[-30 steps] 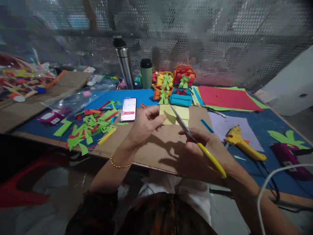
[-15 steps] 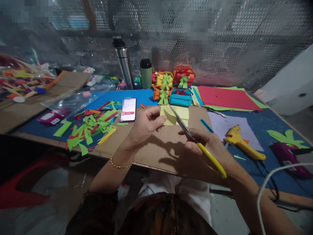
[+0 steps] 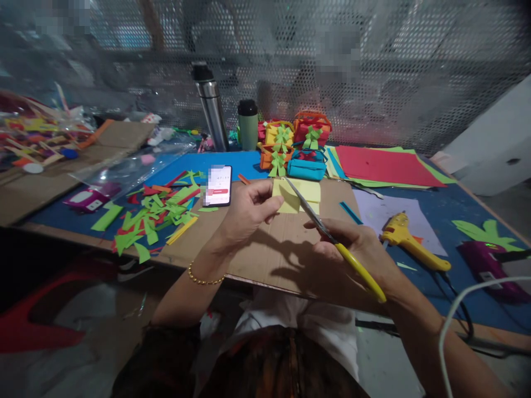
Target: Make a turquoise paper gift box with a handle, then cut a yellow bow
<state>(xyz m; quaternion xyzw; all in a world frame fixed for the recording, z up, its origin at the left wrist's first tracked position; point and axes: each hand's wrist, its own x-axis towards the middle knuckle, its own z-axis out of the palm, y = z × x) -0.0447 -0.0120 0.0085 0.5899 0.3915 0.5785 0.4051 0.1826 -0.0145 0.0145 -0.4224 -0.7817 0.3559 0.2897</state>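
Note:
My left hand point(image 3: 249, 213) pinches the left edge of a pale yellow piece of paper point(image 3: 286, 199) between thumb and fingers, above a sheet of brown cardboard point(image 3: 249, 260). Scissors point(image 3: 317, 218) with yellow handles sit in my right hand point(image 3: 348, 240); their blades reach up and left across the yellow paper. Whether the blades are parted is hard to make out. Just behind the paper stand several small paper bags point(image 3: 307, 165) in teal, orange, yellow and red, some with green bows.
Green and red paper scraps point(image 3: 155, 213) and a phone point(image 3: 218, 186) lie left. A yellow glue gun point(image 3: 412, 240) rests on lilac paper at right, near a white cable point(image 3: 450, 315). Two bottles point(image 3: 248, 124) stand at the back. Coloured sheets point(image 3: 388, 166) are stacked back right.
Almost nothing differs. The hands, scissors and yellow paper keep nearly the same position, with only a very slight shift.

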